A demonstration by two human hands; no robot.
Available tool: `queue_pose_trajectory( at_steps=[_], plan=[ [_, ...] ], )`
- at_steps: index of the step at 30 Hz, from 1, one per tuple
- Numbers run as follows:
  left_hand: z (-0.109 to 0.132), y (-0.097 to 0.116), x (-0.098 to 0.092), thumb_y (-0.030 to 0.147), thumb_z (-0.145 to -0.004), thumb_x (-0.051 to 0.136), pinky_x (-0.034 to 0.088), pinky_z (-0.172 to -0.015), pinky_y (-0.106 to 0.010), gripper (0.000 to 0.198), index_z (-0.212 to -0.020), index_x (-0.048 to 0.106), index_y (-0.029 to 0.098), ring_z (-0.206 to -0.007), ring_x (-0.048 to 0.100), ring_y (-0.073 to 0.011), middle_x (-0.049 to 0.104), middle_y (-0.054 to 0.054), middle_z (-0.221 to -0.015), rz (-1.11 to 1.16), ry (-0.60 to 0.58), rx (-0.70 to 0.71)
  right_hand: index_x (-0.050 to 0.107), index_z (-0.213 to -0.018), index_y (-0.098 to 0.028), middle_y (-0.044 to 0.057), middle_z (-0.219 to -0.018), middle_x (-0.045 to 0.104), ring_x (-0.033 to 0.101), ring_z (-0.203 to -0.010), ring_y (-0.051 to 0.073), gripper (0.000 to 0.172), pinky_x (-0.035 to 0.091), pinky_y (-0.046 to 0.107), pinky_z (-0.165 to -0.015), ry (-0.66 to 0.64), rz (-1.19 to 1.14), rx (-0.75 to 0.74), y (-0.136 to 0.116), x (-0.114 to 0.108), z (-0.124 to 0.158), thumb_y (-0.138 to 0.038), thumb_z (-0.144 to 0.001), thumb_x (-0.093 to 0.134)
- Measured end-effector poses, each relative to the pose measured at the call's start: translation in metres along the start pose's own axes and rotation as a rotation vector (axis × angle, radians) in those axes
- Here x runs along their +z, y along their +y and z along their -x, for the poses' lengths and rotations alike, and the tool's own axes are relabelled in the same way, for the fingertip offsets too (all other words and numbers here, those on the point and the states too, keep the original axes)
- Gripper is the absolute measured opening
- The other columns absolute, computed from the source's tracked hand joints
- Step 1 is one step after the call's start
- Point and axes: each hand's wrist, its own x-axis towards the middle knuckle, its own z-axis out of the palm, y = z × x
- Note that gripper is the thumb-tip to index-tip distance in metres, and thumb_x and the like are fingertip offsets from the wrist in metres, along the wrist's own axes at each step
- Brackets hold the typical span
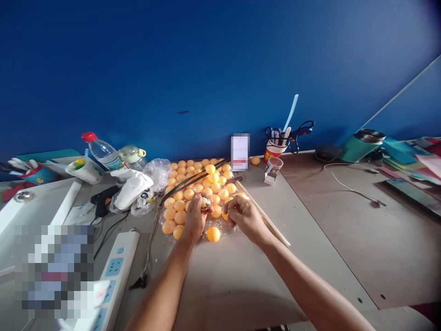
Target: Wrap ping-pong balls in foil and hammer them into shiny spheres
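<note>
Several orange table-tennis balls [193,184] lie packed together on a clear plastic sheet on the brown table [310,239]. My left hand [195,218] rests at the near edge of the cluster, its fingers closed round a ball that looks shiny and partly covered [206,202]. My right hand [243,217] sits just to the right, fingers curled on an orange ball [225,215]. One loose orange ball [213,234] lies between my wrists. Two thin wooden sticks [265,216] run diagonally past my right hand. A dark strip [193,181] crosses the top of the balls.
At the left are a black glue gun [101,200], crumpled plastic bags [138,188], a water bottle [101,151] and a white power strip [115,271]. A red cup of scissors and pens [275,146], a small clear cup [274,164] and a teal mug [361,145] stand at the back.
</note>
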Motion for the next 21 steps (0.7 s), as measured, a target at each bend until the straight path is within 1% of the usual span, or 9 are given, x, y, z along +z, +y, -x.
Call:
queue_pose_trajectory(
  at_steps=[1, 3, 5, 7, 11, 15, 17, 21],
  plan=[
    [0.000, 0.001, 0.000, 0.044, -0.086, 0.055, 0.046, -0.061, -0.026, 0.026, -0.092, 0.059, 0.018, -0.062, 0.055, -0.0115, 0.062, -0.002, -0.081, 0.078, -0.041, -0.030, 0.048, -0.067, -0.021, -0.005, -0.053, 0.054, 0.045, -0.045, 0.009, 0.006, 0.033, 0.021, -0.045, 0.045, -0.062, 0.001, 0.002, 0.001, -0.006, -0.015, -0.068, 0.050],
    [-0.001, 0.003, 0.000, 0.041, -0.084, 0.058, 0.047, -0.065, -0.026, 0.027, -0.098, 0.061, 0.018, -0.069, 0.057, -0.0118, 0.063, -0.004, -0.087, 0.224, -0.093, -0.082, 0.048, -0.067, -0.020, -0.006, -0.048, 0.050, 0.043, -0.044, 0.008, 0.010, 0.031, 0.021, -0.045, 0.102, -0.187, 0.004, 0.009, 0.005, -0.016, -0.024, -0.074, 0.055],
    [-0.003, 0.004, -0.002, 0.036, -0.081, 0.060, 0.047, -0.070, -0.027, 0.027, -0.101, 0.062, 0.018, -0.074, 0.059, -0.0130, 0.065, -0.005, -0.091, 0.329, -0.107, -0.115, 0.050, -0.069, -0.020, -0.006, -0.049, 0.050, 0.042, -0.043, 0.008, 0.019, 0.031, 0.021, -0.045, 0.084, -0.294, -0.005, 0.017, 0.009, -0.022, -0.033, -0.077, 0.061],
    [-0.005, 0.005, -0.005, 0.033, -0.080, 0.060, 0.048, -0.074, -0.030, 0.028, -0.104, 0.063, 0.019, -0.079, 0.061, -0.0147, 0.066, -0.005, -0.094, 0.372, -0.117, -0.140, 0.052, -0.070, -0.019, -0.006, -0.050, 0.050, 0.041, -0.043, 0.008, 0.026, 0.030, 0.021, -0.045, 0.049, -0.362, -0.010, 0.022, 0.014, -0.024, -0.041, -0.076, 0.065],
    [-0.006, 0.005, -0.007, 0.026, -0.077, 0.059, 0.047, -0.081, -0.033, 0.038, -0.115, 0.062, 0.022, -0.084, 0.063, -0.0173, 0.067, -0.004, -0.095, 0.362, -0.152, -0.176, 0.055, -0.070, -0.019, -0.007, -0.048, 0.048, 0.041, -0.043, 0.008, 0.031, 0.031, 0.022, -0.046, 0.050, -0.453, 0.008, 0.023, 0.019, -0.021, -0.045, -0.070, 0.072],
    [-0.005, 0.005, -0.003, 0.017, -0.072, 0.058, 0.046, -0.088, -0.035, 0.050, -0.122, 0.059, 0.023, -0.084, 0.063, -0.0164, 0.067, -0.003, -0.092, 0.336, -0.189, -0.144, 0.063, -0.075, -0.018, -0.002, -0.062, 0.059, 0.049, -0.050, 0.010, 0.030, 0.038, 0.023, -0.050, -0.008, -0.550, 0.052, 0.020, 0.018, -0.019, -0.042, -0.064, 0.076],
    [-0.004, 0.005, -0.001, 0.015, -0.071, 0.058, 0.046, -0.090, -0.035, 0.053, -0.123, 0.059, 0.023, -0.084, 0.062, -0.0158, 0.067, -0.003, -0.093, 0.305, -0.196, -0.139, 0.064, -0.077, -0.018, -0.001, -0.066, 0.061, 0.050, -0.051, 0.010, 0.029, 0.038, 0.024, -0.050, -0.019, -0.562, 0.061, 0.021, 0.018, -0.019, -0.040, -0.063, 0.077],
    [-0.001, 0.004, 0.001, 0.015, -0.071, 0.060, 0.047, -0.090, -0.035, 0.051, -0.122, 0.060, 0.022, -0.085, 0.063, -0.0159, 0.068, -0.004, -0.093, 0.258, -0.198, -0.147, 0.061, -0.078, -0.019, -0.003, -0.062, 0.058, 0.047, -0.049, 0.009, 0.028, 0.037, 0.023, -0.049, -0.008, -0.572, 0.048, 0.027, 0.019, -0.019, -0.039, -0.065, 0.076]
  ],
)
